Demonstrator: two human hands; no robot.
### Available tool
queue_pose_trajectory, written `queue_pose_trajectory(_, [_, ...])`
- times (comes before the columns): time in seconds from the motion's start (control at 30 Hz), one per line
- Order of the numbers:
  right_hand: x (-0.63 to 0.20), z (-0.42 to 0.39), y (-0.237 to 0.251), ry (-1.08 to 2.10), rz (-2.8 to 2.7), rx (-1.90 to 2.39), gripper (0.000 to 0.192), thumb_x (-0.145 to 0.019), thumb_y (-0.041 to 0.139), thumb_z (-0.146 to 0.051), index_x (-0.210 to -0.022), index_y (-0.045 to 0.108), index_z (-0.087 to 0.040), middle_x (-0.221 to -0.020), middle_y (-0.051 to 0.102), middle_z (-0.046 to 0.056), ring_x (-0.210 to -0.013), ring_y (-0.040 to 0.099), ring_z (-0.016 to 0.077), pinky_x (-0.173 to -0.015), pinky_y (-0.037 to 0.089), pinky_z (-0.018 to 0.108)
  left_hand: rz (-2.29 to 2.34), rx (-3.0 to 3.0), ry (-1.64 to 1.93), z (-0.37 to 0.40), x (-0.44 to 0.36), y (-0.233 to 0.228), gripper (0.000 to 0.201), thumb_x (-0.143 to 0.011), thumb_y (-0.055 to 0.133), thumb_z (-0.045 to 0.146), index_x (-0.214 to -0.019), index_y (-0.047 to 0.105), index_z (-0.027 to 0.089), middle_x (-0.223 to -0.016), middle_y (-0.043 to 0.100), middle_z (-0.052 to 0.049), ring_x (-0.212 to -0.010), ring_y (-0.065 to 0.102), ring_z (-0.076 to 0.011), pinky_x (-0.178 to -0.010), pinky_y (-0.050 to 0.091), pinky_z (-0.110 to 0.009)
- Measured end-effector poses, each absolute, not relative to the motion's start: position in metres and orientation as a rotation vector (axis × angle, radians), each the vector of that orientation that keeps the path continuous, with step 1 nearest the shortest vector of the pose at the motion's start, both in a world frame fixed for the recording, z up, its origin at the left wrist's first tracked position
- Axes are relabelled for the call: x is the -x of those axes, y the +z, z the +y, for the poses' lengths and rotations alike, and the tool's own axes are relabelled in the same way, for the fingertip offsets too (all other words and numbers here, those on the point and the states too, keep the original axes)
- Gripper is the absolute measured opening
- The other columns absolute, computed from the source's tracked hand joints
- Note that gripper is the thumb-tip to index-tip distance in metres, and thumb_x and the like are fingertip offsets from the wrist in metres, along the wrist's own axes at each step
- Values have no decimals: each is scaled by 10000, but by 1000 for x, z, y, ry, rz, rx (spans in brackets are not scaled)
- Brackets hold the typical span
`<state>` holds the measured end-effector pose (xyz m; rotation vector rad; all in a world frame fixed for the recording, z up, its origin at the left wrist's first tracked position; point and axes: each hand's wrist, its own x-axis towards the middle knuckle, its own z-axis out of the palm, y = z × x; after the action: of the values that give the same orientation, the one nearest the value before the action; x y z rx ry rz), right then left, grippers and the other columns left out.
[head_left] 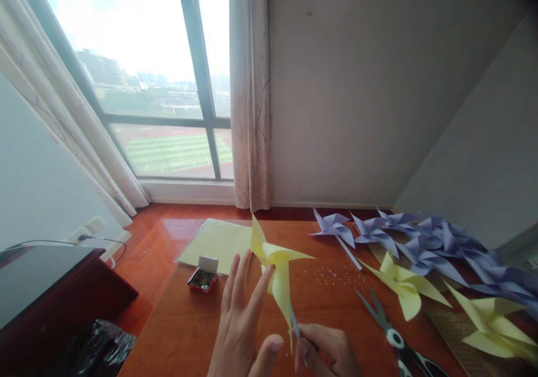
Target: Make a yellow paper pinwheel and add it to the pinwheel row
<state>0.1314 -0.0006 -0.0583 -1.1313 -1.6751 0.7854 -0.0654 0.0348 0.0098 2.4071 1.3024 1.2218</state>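
A yellow paper pinwheel (281, 279) stands upright in front of me on a grey-white stick (295, 321). My right hand (325, 350) is closed around the lower part of that stick. With fingers stretched out and spread, my left hand (241, 321) is beside the pinwheel, its index fingertip touching the centre. To the left of the pinwheel sits a small open red box (202, 280) full of tiny dark pieces, probably pins. Scissors (393, 332) with black and white handles lie partly open to the right of my right hand.
Sheets of yellow paper (221, 240) lie at the table's (168, 321) far left. Several purple pinwheels (372, 228) and two more yellow pinwheels (401, 282) cover the right side. Small paper scraps (336, 276) are scattered mid-table. A black plastic bag (103, 346) is at lower left.
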Motion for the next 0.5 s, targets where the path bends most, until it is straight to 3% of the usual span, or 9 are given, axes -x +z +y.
queue_pose_trajectory(0.2, [-134,-4,-39,770,-1751,1183,311,-1014,491,-381,-852,699,-216,-686,714,11,-635,672,148,-627,462,213,1168,-2236,1308,32,68,7,634,-995,420,549,-1575,356,301,-1703,192,-98,-1566,130,-383,-1229,198,-608])
queue_pose_trajectory(0.33, [-133,-6,-31,595,-1774,1249,291,-1002,511,-380,-881,704,-199,-684,688,21,-613,642,155,-588,448,234,1119,-1871,1437,32,68,2,516,-959,567,459,-1458,541,332,-1577,464,-91,-1480,378,-370,-1198,324,-547])
queue_pose_trajectory(0.4, [-132,-7,-29,534,-1787,1293,285,-997,524,-384,-887,703,-190,-687,679,29,-615,632,163,-582,443,249,1127,-1617,1350,32,66,5,498,-921,626,472,-1371,636,259,-1437,607,-124,-1405,478,-384,-1178,360,-532])
queue_pose_trajectory(0.5, [-133,-8,-29,516,-1820,1337,282,-1001,523,-374,-912,709,-182,-714,688,45,-638,633,176,-602,442,273,1021,-1226,1250,34,58,19,539,-868,705,460,-1328,652,186,-1307,689,-148,-1282,593,-371,-1098,460,-478])
